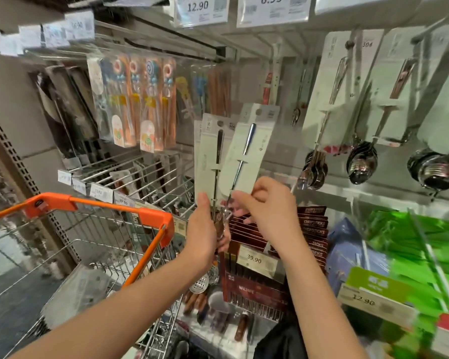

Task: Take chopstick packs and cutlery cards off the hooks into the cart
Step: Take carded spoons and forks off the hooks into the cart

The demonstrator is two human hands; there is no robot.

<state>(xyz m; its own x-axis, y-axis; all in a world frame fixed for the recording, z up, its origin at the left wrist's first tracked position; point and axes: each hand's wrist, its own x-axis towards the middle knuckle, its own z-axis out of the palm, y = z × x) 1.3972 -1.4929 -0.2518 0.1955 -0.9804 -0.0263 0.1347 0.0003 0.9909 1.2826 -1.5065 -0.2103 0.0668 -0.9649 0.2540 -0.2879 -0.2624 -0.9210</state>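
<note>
Both hands (205,224) (265,203) grip "304" cutlery cards (246,149).

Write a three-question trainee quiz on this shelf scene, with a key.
1. True or false: both the left hand and the right hand are holding white cutlery cards.
2. Multiple choice: the wire shopping cart with the orange handle is (a) left of the hands, (b) right of the hands, (c) out of view.
3. Fill in: the price tag on the dark red chopstick packs below the hands reads ____.

Key: 1 true: left grips the card with the dark-handled utensil, right pinches the silver-handled one. 2 a. 3 39.90.
</note>
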